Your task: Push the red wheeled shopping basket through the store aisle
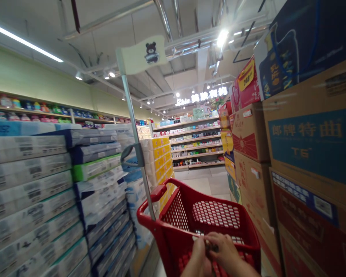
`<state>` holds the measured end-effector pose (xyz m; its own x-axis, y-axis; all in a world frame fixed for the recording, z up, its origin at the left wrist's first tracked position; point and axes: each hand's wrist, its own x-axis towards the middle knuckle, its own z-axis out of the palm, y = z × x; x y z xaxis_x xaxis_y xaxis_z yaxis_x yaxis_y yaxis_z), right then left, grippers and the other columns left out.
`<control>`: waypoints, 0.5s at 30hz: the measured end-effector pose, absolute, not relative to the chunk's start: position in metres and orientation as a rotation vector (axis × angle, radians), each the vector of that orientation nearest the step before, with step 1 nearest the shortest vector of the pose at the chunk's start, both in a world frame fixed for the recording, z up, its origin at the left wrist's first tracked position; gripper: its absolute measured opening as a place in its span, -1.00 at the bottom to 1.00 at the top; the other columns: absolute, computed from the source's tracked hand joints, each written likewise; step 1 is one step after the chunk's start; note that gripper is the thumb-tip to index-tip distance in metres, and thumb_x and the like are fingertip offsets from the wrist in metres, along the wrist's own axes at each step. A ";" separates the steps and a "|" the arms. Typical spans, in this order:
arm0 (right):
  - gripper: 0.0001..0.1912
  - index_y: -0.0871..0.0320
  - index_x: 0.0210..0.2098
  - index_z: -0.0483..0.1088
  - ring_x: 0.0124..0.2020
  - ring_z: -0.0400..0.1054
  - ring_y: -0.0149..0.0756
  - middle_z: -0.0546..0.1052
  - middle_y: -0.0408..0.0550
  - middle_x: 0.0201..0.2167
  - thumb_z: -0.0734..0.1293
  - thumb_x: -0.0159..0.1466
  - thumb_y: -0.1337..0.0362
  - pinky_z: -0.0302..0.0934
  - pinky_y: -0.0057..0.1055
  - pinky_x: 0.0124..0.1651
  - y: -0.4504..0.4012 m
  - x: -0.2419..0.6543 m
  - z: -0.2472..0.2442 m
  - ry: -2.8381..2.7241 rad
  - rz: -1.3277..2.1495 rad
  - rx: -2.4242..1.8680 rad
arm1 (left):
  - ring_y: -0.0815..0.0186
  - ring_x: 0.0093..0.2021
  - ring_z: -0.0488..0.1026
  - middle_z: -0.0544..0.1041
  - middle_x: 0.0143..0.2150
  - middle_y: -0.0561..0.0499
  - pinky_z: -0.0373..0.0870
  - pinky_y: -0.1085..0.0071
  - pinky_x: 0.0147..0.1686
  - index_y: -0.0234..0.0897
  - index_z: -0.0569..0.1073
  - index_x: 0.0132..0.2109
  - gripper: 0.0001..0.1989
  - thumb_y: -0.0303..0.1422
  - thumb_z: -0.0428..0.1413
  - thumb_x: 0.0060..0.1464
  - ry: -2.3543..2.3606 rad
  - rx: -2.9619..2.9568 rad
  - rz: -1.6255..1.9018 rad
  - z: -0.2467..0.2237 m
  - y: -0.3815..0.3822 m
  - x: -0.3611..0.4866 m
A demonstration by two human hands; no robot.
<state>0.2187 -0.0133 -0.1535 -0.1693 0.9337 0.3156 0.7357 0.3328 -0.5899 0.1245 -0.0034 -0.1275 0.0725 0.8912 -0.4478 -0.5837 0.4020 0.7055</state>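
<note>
Both hands are close together above the red shopping cart (227, 209), low in the head view. My left hand (200, 250) is closed, its fingers partly hidden. Beside it and touching it, my right hand (223, 247) is closed too, fingers curled inward. Something small and dark brownish (211, 248) shows between them, too blurred to name. The cart has perforated basket walls, and a metal pole (136, 134) rises from its left corner with a pale bear-print flag (142, 55) on top.
Stacked paper packs (25, 184) line the left side, with yellow-and-white packs (161, 154) beyond. Cartons (311, 142) and gift bags (288, 57) rise high on the right, close to the cart. Pale floor (202, 179) leads ahead to stocked shelves (196, 144).
</note>
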 end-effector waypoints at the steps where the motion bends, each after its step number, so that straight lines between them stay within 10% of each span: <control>1: -0.64 -0.19 -0.10 0.50 0.05 0.33 -0.21 0.51 -0.21 0.03 0.26 0.15 0.27 0.02 -0.29 0.05 -0.013 0.218 -0.154 -1.949 0.391 -1.444 | 0.21 -0.53 0.46 0.46 -0.54 -0.06 0.44 0.31 -0.47 -0.28 0.36 -0.49 -0.83 -0.45 -0.01 0.05 0.990 0.457 1.114 -0.127 -0.007 0.120; 7: -0.82 0.01 -0.31 0.46 -0.22 0.39 -0.26 0.58 -0.21 -0.29 0.23 0.17 0.31 0.03 -0.34 -0.11 -0.015 0.216 -0.151 -1.857 0.346 -1.497 | 0.28 -0.47 0.45 0.52 -0.44 -0.03 0.33 0.46 -0.49 -0.26 0.47 -0.39 -0.87 -0.31 0.10 0.04 1.258 1.303 0.817 -0.102 -0.014 0.072; 15: -0.87 0.02 -0.32 0.42 -0.27 0.37 -0.26 0.56 -0.19 -0.31 0.23 0.24 0.22 0.05 -0.36 -0.14 -0.017 0.210 -0.157 -1.849 0.234 -1.484 | 0.07 -0.09 0.46 0.55 -0.27 -0.15 0.19 0.15 0.11 -0.22 0.48 -0.37 -0.80 -0.27 0.03 0.13 1.592 2.208 1.023 -0.035 0.043 0.039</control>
<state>0.2097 -0.0172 -0.1571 -0.0559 0.9015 0.4291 0.7665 0.3141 -0.5602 0.0388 0.0431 -0.0350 0.1649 0.9015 0.4001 0.7388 -0.3817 0.5555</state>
